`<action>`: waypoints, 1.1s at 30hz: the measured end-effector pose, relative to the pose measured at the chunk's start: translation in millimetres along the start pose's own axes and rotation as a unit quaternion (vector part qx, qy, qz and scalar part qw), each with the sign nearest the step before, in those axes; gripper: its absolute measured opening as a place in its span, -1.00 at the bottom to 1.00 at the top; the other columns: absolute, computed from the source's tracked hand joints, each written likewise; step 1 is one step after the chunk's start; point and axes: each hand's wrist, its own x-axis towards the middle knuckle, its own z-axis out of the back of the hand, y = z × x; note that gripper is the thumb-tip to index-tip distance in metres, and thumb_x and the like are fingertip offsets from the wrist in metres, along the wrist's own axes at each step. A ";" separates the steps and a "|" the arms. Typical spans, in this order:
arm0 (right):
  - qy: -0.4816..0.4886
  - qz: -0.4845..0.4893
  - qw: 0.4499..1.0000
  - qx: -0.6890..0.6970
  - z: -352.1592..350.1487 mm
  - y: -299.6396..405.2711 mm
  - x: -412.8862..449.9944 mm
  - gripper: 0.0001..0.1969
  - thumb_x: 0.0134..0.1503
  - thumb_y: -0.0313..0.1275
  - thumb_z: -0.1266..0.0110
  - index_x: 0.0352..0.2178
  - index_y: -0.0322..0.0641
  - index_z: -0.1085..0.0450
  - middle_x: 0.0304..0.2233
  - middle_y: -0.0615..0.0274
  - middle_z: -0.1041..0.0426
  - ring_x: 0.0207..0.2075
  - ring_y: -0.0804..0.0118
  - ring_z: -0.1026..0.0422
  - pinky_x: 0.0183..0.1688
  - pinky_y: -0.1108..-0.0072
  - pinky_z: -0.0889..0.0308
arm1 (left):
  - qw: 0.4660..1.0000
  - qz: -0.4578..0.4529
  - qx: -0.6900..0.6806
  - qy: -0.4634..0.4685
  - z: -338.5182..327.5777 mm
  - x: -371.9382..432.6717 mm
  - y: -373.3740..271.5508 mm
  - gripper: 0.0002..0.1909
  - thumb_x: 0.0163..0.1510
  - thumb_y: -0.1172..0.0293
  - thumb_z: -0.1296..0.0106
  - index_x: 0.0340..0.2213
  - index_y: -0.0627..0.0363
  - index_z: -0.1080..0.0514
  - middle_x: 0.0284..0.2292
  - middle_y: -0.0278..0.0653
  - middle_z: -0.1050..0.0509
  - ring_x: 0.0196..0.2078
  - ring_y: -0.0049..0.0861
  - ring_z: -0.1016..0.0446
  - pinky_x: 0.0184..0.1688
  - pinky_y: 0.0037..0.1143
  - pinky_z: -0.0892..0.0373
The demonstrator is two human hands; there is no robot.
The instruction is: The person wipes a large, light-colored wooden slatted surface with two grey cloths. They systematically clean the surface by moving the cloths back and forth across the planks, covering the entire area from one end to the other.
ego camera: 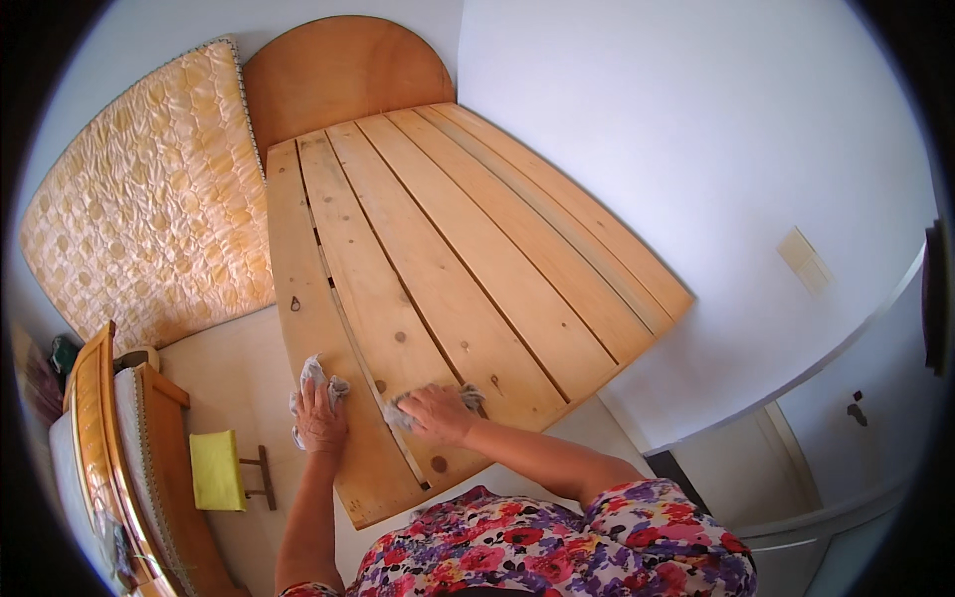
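Observation:
A slatted wooden bed base (pixel 448 276) made of knotty planks stretches before me, with dark gaps between several of the boards. Near its left edge, my left hand (pixel 321 418) presses on a crumpled light grey cloth (pixel 312 369). My right hand (pixel 436 412) grips a bunched grey rag (pixel 471 396) against the planks, a little further right. Both cloths touch the wood, and the fingers partly cover them.
A rounded wooden headboard (pixel 347 71) stands at the far end. Left of it leans a quilted yellow mattress (pixel 164 194). A folding stool with a yellow-green seat (pixel 216 470) and another bed's wooden frame (pixel 168 477) stand at left. A white wall (pixel 642 134) borders the right side.

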 end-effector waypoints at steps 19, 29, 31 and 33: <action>-0.003 -0.150 0.984 -0.100 6.4 -19.1 -0.5 -0.66 -0.13 -0.31 -0.12 -0.25 -0.03 -0.32 -0.36 0.25 -0.36 -0.27 0.16 -0.36 -0.32 0.28 -0.25 | 1.000 0.013 -0.003 0.025 6.9 1.2 -5.1 -0.54 0.01 0.28 0.01 -0.02 0.04 -0.27 0.08 0.02 -0.19 0.12 0.11 -0.12 0.12 -0.11 -0.11; -0.058 -0.114 0.990 -0.061 17.5 -8.9 -22.2 -0.50 -0.16 -0.29 -0.13 -0.11 -0.04 -0.26 -0.19 0.22 -0.33 -0.12 0.12 -0.29 -0.24 0.23 -0.23 | 0.999 -0.008 -0.043 0.004 7.3 0.8 -2.6 -0.54 0.03 0.29 0.02 -0.01 0.02 -0.27 0.11 -0.05 -0.17 0.14 0.10 -0.09 0.13 -0.11 -0.08; -0.064 -0.104 0.991 -0.052 15.3 -8.1 -27.1 -0.49 -0.18 -0.32 -0.12 -0.10 -0.05 -0.26 -0.17 0.22 -0.33 -0.10 0.11 -0.28 -0.23 0.22 -0.23 | 0.999 -0.017 -0.043 0.002 4.8 0.1 -1.2 -0.53 0.01 0.31 0.01 0.00 0.01 -0.27 0.11 -0.06 -0.16 0.14 0.10 -0.09 0.14 -0.11 -0.08; -0.028 -0.121 0.991 -0.054 19.5 -1.3 -29.6 -0.50 -0.20 -0.35 -0.11 -0.12 -0.06 -0.27 -0.20 0.22 -0.33 -0.13 0.12 -0.29 -0.24 0.24 -0.24 | 0.999 -0.023 -0.047 0.000 4.8 -1.5 0.9 -0.52 0.00 0.32 0.00 0.00 0.01 -0.26 0.11 -0.05 -0.17 0.13 0.09 -0.10 0.14 -0.11 -0.08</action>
